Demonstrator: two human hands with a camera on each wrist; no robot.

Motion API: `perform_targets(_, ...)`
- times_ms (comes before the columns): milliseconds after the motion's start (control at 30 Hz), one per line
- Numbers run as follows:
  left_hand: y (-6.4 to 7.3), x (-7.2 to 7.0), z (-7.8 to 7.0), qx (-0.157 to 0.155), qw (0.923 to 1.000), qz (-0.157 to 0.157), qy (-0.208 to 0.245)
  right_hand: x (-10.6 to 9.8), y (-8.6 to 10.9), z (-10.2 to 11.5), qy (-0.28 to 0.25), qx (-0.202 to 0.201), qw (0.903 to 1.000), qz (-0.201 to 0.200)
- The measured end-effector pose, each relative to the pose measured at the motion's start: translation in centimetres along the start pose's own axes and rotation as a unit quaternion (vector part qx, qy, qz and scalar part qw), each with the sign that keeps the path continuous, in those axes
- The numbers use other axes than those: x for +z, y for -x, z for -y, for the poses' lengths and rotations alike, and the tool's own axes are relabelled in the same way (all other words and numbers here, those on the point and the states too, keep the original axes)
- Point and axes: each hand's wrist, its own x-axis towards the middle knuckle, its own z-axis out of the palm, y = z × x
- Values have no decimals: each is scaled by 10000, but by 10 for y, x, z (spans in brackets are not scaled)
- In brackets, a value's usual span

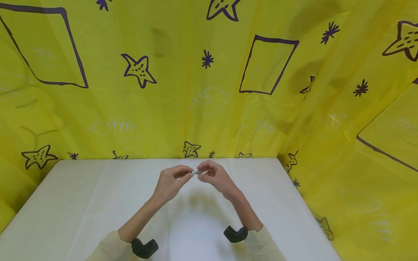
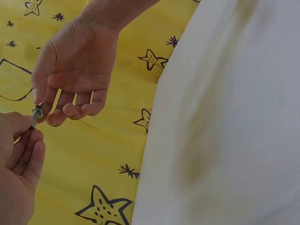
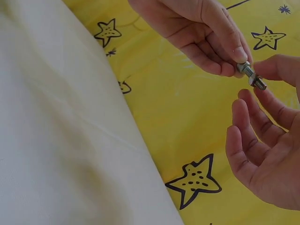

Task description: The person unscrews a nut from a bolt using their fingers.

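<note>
A small metal bolt (image 3: 248,71) with a threaded shank is held in the air above the table. My left hand (image 1: 170,182) pinches it at one end between thumb and fingertips. On the threads sits a metal nut (image 3: 253,80), near the bolt's free end. My right hand (image 1: 218,178) has its thumb and index finger at either side of the nut, gripping it; the other fingers are loosely bent, as the right wrist view shows. Part of the bolt is covered by the left fingertips.
Beneath both hands lies a white-covered table (image 1: 81,203). A yellow curtain (image 1: 169,108) with dark star drawings hangs behind the table's far edge and along its sides. Dark curved pieces (image 1: 236,235) are attached at both wrists.
</note>
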Motion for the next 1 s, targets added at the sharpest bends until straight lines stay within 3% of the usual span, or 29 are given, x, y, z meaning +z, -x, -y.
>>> perform_targets(200,-1,0,0,49,10000,26,24,0,-1,2,90,277,9995,-140)
perform_targets(633,1,0,0,-11,9999,-50,118,4,0,3,42,-78,9999,-110)
perform_targets(1000,0,0,1,-11,10000,-39,68,4,-1,2,-9,8,10000,-11)
